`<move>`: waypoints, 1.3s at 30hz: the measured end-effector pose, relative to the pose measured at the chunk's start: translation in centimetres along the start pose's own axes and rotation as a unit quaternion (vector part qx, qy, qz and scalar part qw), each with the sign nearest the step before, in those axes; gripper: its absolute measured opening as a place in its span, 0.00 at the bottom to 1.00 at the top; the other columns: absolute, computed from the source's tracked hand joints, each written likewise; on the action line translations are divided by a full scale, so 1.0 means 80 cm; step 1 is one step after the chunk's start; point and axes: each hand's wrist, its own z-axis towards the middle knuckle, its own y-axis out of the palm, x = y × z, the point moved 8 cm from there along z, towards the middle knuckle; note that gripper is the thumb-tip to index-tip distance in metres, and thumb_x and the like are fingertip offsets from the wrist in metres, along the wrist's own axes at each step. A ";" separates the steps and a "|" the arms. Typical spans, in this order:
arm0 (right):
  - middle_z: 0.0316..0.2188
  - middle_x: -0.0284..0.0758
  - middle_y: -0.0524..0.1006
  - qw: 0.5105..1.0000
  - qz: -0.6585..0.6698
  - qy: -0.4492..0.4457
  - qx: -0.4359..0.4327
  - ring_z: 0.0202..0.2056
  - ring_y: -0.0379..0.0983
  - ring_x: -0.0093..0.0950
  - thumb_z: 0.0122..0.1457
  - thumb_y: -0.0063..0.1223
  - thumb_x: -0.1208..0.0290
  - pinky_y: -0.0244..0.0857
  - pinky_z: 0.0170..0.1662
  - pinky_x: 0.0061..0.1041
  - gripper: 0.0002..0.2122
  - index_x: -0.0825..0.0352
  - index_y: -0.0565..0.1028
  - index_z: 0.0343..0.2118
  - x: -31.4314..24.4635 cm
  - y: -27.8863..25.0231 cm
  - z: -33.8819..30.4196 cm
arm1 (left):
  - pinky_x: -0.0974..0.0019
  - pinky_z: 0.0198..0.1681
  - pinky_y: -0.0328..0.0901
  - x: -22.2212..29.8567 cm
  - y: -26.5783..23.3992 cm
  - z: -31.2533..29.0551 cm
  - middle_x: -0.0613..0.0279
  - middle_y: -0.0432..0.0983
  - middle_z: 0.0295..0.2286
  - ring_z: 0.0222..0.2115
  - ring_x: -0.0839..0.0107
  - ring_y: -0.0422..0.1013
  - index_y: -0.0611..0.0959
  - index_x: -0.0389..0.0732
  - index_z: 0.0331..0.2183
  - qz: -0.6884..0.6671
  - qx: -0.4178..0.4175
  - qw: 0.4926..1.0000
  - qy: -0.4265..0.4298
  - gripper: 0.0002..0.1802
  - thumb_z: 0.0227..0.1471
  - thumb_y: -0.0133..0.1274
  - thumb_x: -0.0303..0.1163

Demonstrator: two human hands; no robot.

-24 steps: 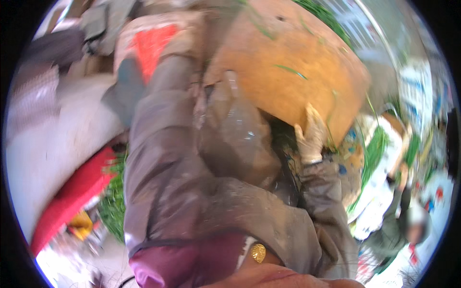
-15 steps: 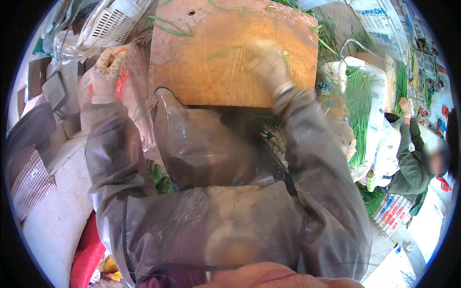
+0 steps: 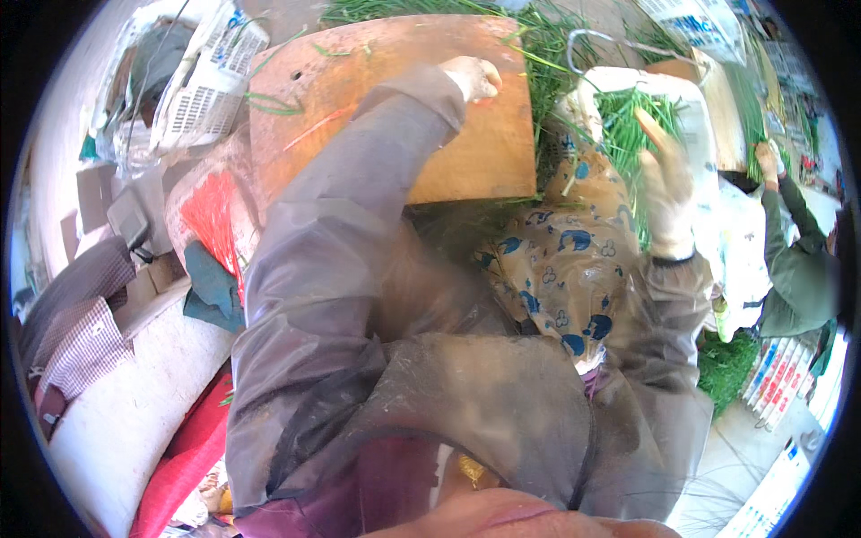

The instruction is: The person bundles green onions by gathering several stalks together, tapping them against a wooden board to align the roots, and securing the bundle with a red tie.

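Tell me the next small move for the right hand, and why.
Probably close the right hand gently on a small bunch of the green stalks: its fingers look extended right at them, by the white container, while the left hand is curled over the wooden board. Motion blur hides whether the right fingers touch any stalks.

Upper left: white perforated basket [image 3: 204,109]. Left side: checked cloth [image 3: 88,351] against pale curved surface [image 3: 134,386]; dark teal scrap [image 3: 213,289] nearby. Lower left: red fabric [image 3: 186,462]. Right edge: co-worker [image 3: 798,278] in dark green. Lower right: white ribbed stack [image 3: 778,381].
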 end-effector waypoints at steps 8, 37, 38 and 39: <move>0.38 0.30 0.77 0.855 0.126 0.485 0.131 0.39 0.71 0.18 0.60 0.48 0.68 0.64 0.41 0.17 0.14 0.65 0.76 0.47 0.226 -0.107 -0.364 | 0.75 0.30 0.66 0.009 -0.113 -0.041 0.65 0.74 0.31 0.29 0.78 0.69 0.68 0.38 0.54 -0.267 0.156 0.950 0.048 0.29 0.51 0.55 0.30; 0.51 0.53 0.69 0.748 0.012 0.586 -0.312 0.53 0.67 0.42 0.40 0.65 0.45 0.63 0.52 0.32 0.44 0.79 0.64 0.52 0.296 0.092 -0.541 | 0.75 0.38 0.65 0.090 0.124 -0.192 0.64 0.76 0.36 0.33 0.78 0.72 0.71 0.46 0.54 -0.169 -0.093 0.976 -0.096 0.23 0.56 0.50 0.36; 0.51 0.53 0.69 0.735 0.019 0.588 -0.337 0.53 0.67 0.42 0.40 0.65 0.45 0.63 0.52 0.32 0.44 0.79 0.64 0.52 0.297 0.093 -0.545 | 0.75 0.38 0.66 0.088 0.124 -0.192 0.64 0.76 0.36 0.34 0.78 0.72 0.71 0.46 0.54 -0.170 -0.094 0.977 -0.084 0.23 0.56 0.50 0.35; 0.50 0.53 0.70 0.737 0.028 0.581 -0.344 0.53 0.67 0.42 0.40 0.65 0.45 0.63 0.52 0.32 0.45 0.79 0.64 0.52 0.296 0.092 -0.543 | 0.75 0.38 0.65 0.082 0.124 -0.192 0.64 0.76 0.36 0.33 0.78 0.72 0.71 0.45 0.54 -0.183 -0.086 0.975 -0.097 0.24 0.56 0.51 0.35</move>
